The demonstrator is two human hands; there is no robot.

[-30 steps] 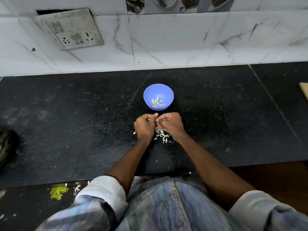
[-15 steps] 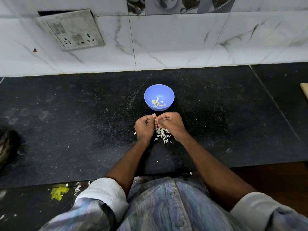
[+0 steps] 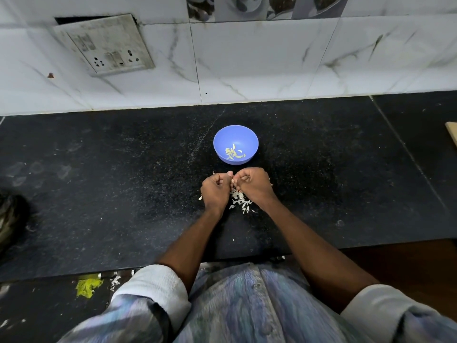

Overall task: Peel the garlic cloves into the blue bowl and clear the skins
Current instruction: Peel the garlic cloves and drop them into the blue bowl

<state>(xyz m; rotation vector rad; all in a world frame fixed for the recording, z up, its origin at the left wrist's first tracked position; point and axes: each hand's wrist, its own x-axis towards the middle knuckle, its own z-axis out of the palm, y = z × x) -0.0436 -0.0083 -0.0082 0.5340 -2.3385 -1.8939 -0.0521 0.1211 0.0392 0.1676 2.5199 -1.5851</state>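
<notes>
A small garlic clove (image 3: 233, 186), mostly hidden, is pinched between the curled fingers of the left hand (image 3: 215, 189) and the right hand (image 3: 252, 184), just in front of the round blue plastic bowl (image 3: 235, 144). Since a second ago almost nothing has moved, so peeling is judged unfinished. Peeled pale cloves (image 3: 233, 153) lie inside the bowl; white papery skins (image 3: 241, 201) are scattered in front of it, under the hands.

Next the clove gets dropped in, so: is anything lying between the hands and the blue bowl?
Nothing visible: only bare black counter separates the left hand and right hand from the blue bowl.
</notes>
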